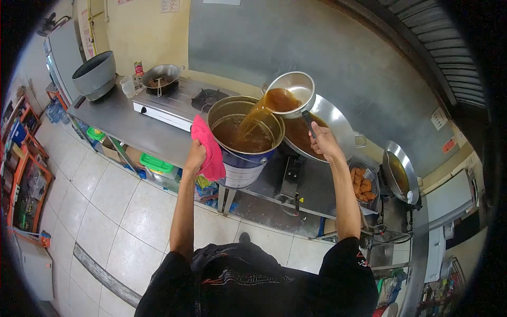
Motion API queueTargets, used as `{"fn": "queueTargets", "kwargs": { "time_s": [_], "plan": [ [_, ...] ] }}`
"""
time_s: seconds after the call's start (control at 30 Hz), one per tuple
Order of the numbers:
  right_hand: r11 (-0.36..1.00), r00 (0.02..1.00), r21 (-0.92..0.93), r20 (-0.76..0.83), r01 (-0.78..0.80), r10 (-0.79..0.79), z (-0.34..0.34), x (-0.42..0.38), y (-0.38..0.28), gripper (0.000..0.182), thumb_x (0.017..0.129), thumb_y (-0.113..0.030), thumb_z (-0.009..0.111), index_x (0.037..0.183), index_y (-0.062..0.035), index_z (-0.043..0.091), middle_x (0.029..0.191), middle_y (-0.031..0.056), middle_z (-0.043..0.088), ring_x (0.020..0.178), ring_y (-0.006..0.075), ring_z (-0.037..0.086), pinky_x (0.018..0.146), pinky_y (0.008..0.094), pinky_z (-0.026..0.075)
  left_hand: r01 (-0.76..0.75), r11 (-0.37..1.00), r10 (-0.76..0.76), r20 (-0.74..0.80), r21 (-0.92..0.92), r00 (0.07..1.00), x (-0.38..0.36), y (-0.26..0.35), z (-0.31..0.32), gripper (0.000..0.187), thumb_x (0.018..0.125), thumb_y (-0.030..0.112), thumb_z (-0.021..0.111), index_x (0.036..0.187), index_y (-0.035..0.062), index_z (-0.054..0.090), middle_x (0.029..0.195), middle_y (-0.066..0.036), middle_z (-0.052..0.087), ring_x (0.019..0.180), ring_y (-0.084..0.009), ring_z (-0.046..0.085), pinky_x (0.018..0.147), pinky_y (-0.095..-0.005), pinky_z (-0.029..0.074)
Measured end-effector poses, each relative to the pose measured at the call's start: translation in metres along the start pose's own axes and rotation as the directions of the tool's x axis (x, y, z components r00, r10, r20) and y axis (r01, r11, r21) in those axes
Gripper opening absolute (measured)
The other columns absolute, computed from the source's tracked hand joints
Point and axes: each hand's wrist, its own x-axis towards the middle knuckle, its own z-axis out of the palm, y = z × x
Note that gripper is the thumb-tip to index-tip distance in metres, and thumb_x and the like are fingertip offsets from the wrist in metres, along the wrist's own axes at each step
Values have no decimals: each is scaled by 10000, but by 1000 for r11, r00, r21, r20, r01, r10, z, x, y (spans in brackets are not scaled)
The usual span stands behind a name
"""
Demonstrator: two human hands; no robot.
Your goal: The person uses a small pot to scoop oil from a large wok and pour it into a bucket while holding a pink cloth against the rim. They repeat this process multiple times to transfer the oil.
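My right hand (323, 141) is closed round the black handle of a metal saucepan (293, 81). The saucepan tilts left, and a stream of brown liquid (254, 117) runs from it into a tall metal bucket (240, 174) with a blue and white outside. Brown liquid with foam fills part of the bucket. My left hand (196, 154) grips a bright pink cloth (207, 150) at the bucket's left side. Behind the saucepan and to its right, a wide wok (338, 122) holds more of the brown liquid.
Left of the bucket is a gas stove (163, 108) with a small pan (165, 74) on it. A large grey pot (97, 74) stands farther left. To the right are a basket of fried food (362, 186) and another wok (397, 171) with oily liquid.
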Motion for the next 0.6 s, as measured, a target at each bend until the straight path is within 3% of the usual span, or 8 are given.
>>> {"fn": "queueTargets", "kwargs": {
  "time_s": [0.17, 0.27, 0.33, 0.37, 0.43, 0.47, 0.53, 0.6],
  "plan": [
    [994, 998, -99, -36, 54, -58, 5, -1, -1, 424, 978, -424, 409, 787, -52, 480, 549, -1, 397, 416, 74, 354, 350, 218, 231, -15, 1000, 15, 22, 9, 1000, 1, -3, -2, 201, 871, 54, 454, 978, -4, 614, 853, -78, 652, 725, -174, 629, 649, -308, 522],
    [973, 992, -211, -56, 97, -111, 9, -2, -3, 441, 980, -411, 408, 764, -38, 502, 533, 21, 441, 416, 89, 403, 369, 245, 295, -18, 999, 18, 22, -29, 1000, -2, 0, -1, 210, 840, 70, 461, 929, -8, 635, 830, -21, 626, 772, -122, 570, 690, -292, 468],
    [900, 962, -385, -92, 203, -256, 12, -4, -2, 458, 980, -381, 416, 741, -5, 523, 515, 79, 477, 425, 159, 457, 426, 316, 368, -1, 1000, 1, 3, 15, 1000, -2, 0, -1, 215, 834, 61, 457, 937, -10, 631, 835, -26, 625, 782, -122, 568, 700, -291, 466],
    [900, 962, -384, -92, 204, -257, 13, -3, 0, 458, 980, -381, 416, 741, -5, 523, 515, 79, 477, 425, 159, 457, 426, 316, 368, -2, 1000, 2, 4, 15, 1000, -3, 1, 0, 215, 834, 61, 457, 937, -10, 631, 835, -26, 625, 782, -122, 568, 700, -291, 466],
    [748, 896, -581, -71, 321, -439, 14, 1, 6, 451, 975, -340, 430, 752, 36, 542, 549, 167, 521, 473, 291, 520, 509, 385, 411, -16, 1000, 16, -2, 0, 1000, -4, 3, 1, 222, 836, 52, 447, 947, -12, 629, 844, -35, 629, 783, -128, 573, 710, -294, 469],
    [748, 896, -581, -71, 321, -439, 15, -1, 5, 451, 975, -340, 430, 752, 36, 542, 549, 167, 521, 473, 291, 520, 509, 385, 411, -16, 1000, 16, -1, -1, 1000, -3, 4, 2, 222, 836, 52, 447, 947, -12, 629, 844, -35, 629, 783, -128, 573, 710, -294, 469],
    [585, 778, -667, -14, 461, -629, 21, -8, 3, 408, 968, -292, 444, 780, 56, 547, 605, 235, 549, 582, 413, 563, 567, 450, 420, 28, 1000, -28, -8, -2, 1000, -5, 4, 2, 235, 841, 39, 436, 974, -13, 623, 863, -44, 635, 792, -138, 582, 717, -300, 476],
    [550, 769, -705, -12, 447, -640, 25, -13, 1, 391, 965, -277, 453, 787, 58, 547, 630, 249, 561, 617, 429, 571, 580, 469, 425, 13, 1000, -13, -20, -18, 1000, -5, 4, 4, 212, 860, 58, 454, 977, -13, 616, 847, -63, 645, 745, -154, 608, 665, -304, 501]
  ]
}}
